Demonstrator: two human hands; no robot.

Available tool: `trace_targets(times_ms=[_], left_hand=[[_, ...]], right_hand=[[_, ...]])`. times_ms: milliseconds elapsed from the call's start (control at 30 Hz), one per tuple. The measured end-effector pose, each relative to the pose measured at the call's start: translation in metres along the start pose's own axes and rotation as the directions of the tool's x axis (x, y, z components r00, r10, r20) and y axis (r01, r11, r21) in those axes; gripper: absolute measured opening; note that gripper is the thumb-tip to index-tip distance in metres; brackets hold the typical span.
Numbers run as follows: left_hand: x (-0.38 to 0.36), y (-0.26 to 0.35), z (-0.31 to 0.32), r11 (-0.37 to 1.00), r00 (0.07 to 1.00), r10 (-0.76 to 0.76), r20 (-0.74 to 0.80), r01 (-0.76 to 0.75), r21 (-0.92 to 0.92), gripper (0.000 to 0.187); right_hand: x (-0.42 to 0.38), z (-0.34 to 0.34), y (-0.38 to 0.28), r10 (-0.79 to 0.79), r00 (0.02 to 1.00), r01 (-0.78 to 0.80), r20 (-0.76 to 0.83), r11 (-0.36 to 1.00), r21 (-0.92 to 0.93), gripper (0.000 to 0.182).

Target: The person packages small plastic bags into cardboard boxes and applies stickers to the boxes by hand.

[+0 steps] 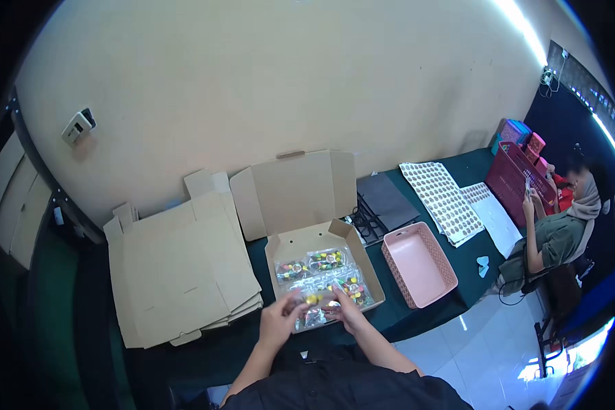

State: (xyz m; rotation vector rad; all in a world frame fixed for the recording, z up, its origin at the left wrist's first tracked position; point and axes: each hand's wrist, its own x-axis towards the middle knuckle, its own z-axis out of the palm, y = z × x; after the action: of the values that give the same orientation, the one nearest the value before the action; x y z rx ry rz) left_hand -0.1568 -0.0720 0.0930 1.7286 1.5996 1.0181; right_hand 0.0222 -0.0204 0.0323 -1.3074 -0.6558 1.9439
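Note:
An open cardboard box [374, 277] in front of me holds several clear plastic packets of colourful round candies [326, 259]. Over its near side, my left hand [278, 321] and my right hand [348, 313] pinch a clear candy packet [312, 299] between them, one at each end. Motion blurs this packet, and yellow pieces show through it. My fingers are bent and closed on its ends. Beneath my hands, the packets at the box's near edge are partly hidden.
Flat cardboard boxes [184, 273] lie stacked at left. Right of the open box are a pink basket [398, 277], black bags [389, 201] and sticker sheets [444, 198]. Farther right stands a maroon crate [509, 174], with a seated person [560, 225] beside the dark green table [468, 287].

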Motion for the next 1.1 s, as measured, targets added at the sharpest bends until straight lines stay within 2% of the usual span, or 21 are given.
trace_targets(times_ms=[33,67,100,133,167,200,233,267,300,367,433,467,500,567,633,700,767,833,867,967,1100], left_hand=[[-0.002,0.002,-0.006,0.917,0.948,-0.318,0.001,0.308,-0.252,0.033],[-0.001,-0.015,-0.001,0.904,0.956,-0.284,-0.072,0.242,-0.353,0.034],[0.001,-0.021,0.0,0.901,0.953,-0.293,-0.072,0.25,-0.354,0.034],[0.004,-0.025,0.0,0.859,0.959,-0.234,-0.16,0.127,-0.495,0.039],[0.007,-0.027,-0.001,0.791,0.949,-0.182,-0.257,-0.013,-0.611,0.044],[0.009,-0.026,-0.004,0.671,0.96,-0.172,-0.221,-0.05,-0.74,0.059],[0.01,-0.022,-0.005,0.672,0.959,-0.174,-0.223,-0.05,-0.739,0.059],[0.008,-0.016,-0.007,0.437,0.978,-0.165,-0.124,-0.04,-0.899,0.06],[0.008,-0.01,-0.007,0.17,0.991,-0.127,-0.033,-0.011,-0.985,0.062],[0.01,-0.021,0.007,0.232,0.995,-0.074,-0.071,-0.052,-0.971,0.063],[0.006,-0.027,0.016,0.507,0.984,-0.177,0.016,0.105,-0.856,0.058],[0.006,-0.023,0.016,0.475,0.969,-0.247,0.021,0.14,-0.869,0.052],[0.006,-0.021,0.016,0.473,0.968,-0.252,0.018,0.14,-0.87,0.052],[0.007,-0.02,0.017,0.36,0.943,-0.33,-0.031,0.095,-0.928,0.046],[0.004,-0.026,0.019,0.359,0.943,-0.332,-0.025,0.101,-0.928,0.042],[0.003,-0.025,0.021,0.47,0.94,-0.321,-0.115,0.053,-0.881,0.04],[0.002,-0.03,0.023,0.481,0.933,-0.322,-0.159,0.017,-0.877,0.041],[0.002,-0.041,0.027,0.443,0.886,-0.436,-0.156,0.06,-0.895,0.039],[0.002,-0.045,0.029,0.474,0.89,-0.416,-0.184,0.04,-0.88,0.037],[0.001,-0.037,0.027,0.454,0.891,-0.395,-0.223,-0.022,-0.891,0.042],[0.0,-0.04,0.025,0.437,0.929,-0.344,-0.134,0.033,-0.899,0.043]], right_hand=[[0.001,-0.001,0.0,0.01,1.0,-0.01,0.0,1.0,-0.007,0.046],[0.003,-0.003,0.001,-0.07,0.994,0.082,0.082,0.984,-0.159,0.043],[0.004,-0.003,0.003,-0.135,0.975,0.183,0.178,0.937,-0.296,0.039],[0.0,0.0,0.003,-0.233,0.94,0.291,0.247,0.929,-0.228,0.028],[0.004,-0.003,0.007,-0.233,0.939,0.292,0.253,0.928,-0.23,0.028],[0.004,-0.004,0.008,-0.185,0.945,0.237,0.268,0.956,-0.175,0.025],[0.004,-0.004,0.01,-0.136,0.949,0.176,0.285,0.977,-0.119,0.023],[0.001,-0.001,0.016,-0.122,0.957,0.105,0.261,0.991,0.078,0.024],[-0.003,0.004,0.018,-0.119,0.957,0.102,0.266,0.992,0.078,0.024],[-0.008,0.011,0.023,-0.059,0.929,0.014,0.366,0.992,0.124,0.026],[-0.009,0.013,0.03,-0.003,0.929,-0.028,0.371,0.997,0.076,0.026],[-0.003,0.012,0.036,0.003,0.912,-0.022,0.409,0.999,0.042,0.025],[-0.002,0.012,0.036,0.007,0.895,-0.011,0.446,1.0,0.007,0.024],[-0.002,0.013,0.031,0.02,0.905,0.0,0.425,0.999,-0.045,0.024],[-0.003,0.013,0.033,0.006,0.916,0.011,0.4,0.999,-0.042,0.026],[-0.004,0.015,0.034,0.004,0.916,0.012,0.401,0.999,-0.036,0.028],[-0.003,0.016,0.035,0.014,0.9,-0.017,0.436,1.0,0.004,0.029],[-0.006,0.021,0.032,0.026,0.898,-0.029,0.439,1.0,0.0,0.034],[-0.007,0.023,0.032,0.038,0.901,-0.045,0.432,0.999,0.006,0.034],[-0.004,0.024,0.034,0.046,0.902,-0.058,0.429,0.998,0.015,0.034],[0.002,0.019,0.045,0.017,0.905,-0.03,0.426,0.999,0.024,0.033]])
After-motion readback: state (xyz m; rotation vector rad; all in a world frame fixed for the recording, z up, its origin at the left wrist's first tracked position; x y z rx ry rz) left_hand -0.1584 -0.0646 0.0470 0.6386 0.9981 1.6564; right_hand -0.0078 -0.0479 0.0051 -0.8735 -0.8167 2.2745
